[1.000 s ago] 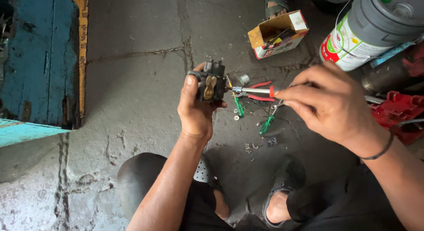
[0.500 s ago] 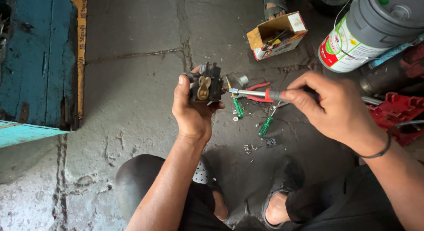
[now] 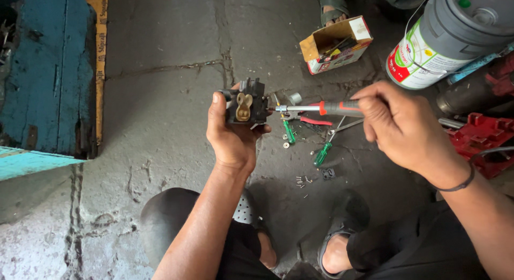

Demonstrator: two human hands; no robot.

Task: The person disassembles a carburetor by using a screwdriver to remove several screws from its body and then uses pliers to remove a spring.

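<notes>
The left hand (image 3: 233, 132) is closed around a small black part (image 3: 245, 103) with a brass-coloured piece on its face, and holds it up above the concrete floor (image 3: 160, 98), about over the middle of it. The thumb lies on the left side of the part and the fingers wrap behind it. The right hand (image 3: 401, 124) is closed on a screwdriver (image 3: 321, 107) with a red and grey handle. The metal shaft lies almost level and points to the left, and its tip touches the right side of the black part.

On the floor under the screwdriver lie red pliers (image 3: 316, 121), two small green screwdrivers (image 3: 323, 154), some loose screws (image 3: 302, 180) and a small dark square piece (image 3: 328, 174). Farther away, near the far edge of the floor, stands an open cardboard box (image 3: 334, 44) with small things inside. At the far right corner lies a large grey can (image 3: 455, 33) with a white, red and green label, and just beside it is a red plastic part (image 3: 482, 135). At the left edge of the floor is a blue painted wooden piece (image 3: 43, 76).
</notes>
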